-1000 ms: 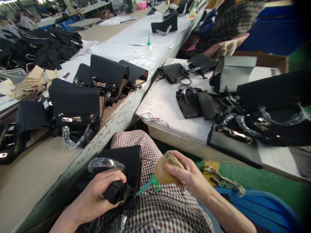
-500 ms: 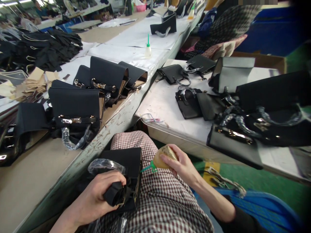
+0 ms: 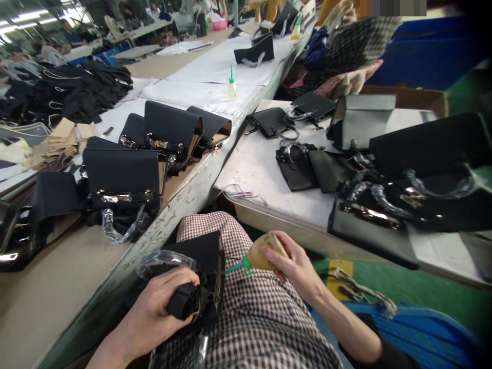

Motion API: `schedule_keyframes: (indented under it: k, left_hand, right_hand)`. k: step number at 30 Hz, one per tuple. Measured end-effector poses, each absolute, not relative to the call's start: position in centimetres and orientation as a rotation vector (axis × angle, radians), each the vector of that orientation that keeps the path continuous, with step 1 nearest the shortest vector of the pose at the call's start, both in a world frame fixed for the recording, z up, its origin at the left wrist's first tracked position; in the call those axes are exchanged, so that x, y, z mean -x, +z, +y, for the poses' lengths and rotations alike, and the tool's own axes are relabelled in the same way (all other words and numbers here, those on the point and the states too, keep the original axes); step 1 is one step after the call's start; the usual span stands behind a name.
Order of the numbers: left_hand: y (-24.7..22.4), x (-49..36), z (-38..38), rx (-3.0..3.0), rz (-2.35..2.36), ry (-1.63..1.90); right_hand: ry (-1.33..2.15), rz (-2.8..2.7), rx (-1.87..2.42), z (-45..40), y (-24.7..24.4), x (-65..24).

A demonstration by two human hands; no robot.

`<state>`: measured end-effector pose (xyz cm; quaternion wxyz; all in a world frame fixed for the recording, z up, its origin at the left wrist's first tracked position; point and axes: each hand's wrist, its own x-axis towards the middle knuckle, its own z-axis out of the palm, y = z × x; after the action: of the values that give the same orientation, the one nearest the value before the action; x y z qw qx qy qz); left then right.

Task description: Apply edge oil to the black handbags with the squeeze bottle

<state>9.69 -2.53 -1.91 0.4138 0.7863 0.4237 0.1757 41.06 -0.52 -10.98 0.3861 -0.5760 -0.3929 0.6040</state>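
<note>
A black handbag rests on my lap over a checked apron. My left hand is closed around a folded black part of it, and its plastic-wrapped handle arches just above my knuckles. In my right hand is a yellowish glue bottle with a green nozzle, tipped on its side. The nozzle's thin tip points left at the bag's side edge; whether it touches cannot be made out. The inside of the bag is mostly hidden by my left hand.
Several black handbags stand on the left bench; more bags lie on the right table. Another glue bottle stands upright on white paper. A blue chair is at lower right. A person in checked clothing sits beyond.
My right hand and the glue bottle have shifted slightly right and down, with the nozzle still beside the bag. My left hand keeps its hold. The camera view has tilted a little.
</note>
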Motion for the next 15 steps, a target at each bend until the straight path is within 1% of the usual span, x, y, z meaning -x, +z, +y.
schedule_keyframes:
  k: [4,7,11,15]
  left_hand:
    - [-0.8,-9.8,-2.2,-2.175,1.333,0.375]
    - [1.3,-10.1,-1.1,-2.155,1.655,0.451]
    - [4.5,-9.7,1.2,-1.858,2.026,0.5]
    - [5.2,-7.9,2.9,-1.365,1.984,0.597]
  right_hand:
    - [1.761,-0.471,1.208,-0.6,-10.2,-41.8]
    - [1.856,-0.159,0.991,-0.4,-9.0,-41.9]
    - [2.008,-0.071,0.756,-1.0,-7.7,-41.6]
    - [2.282,-0.045,0.502,-3.1,-7.6,-40.4]
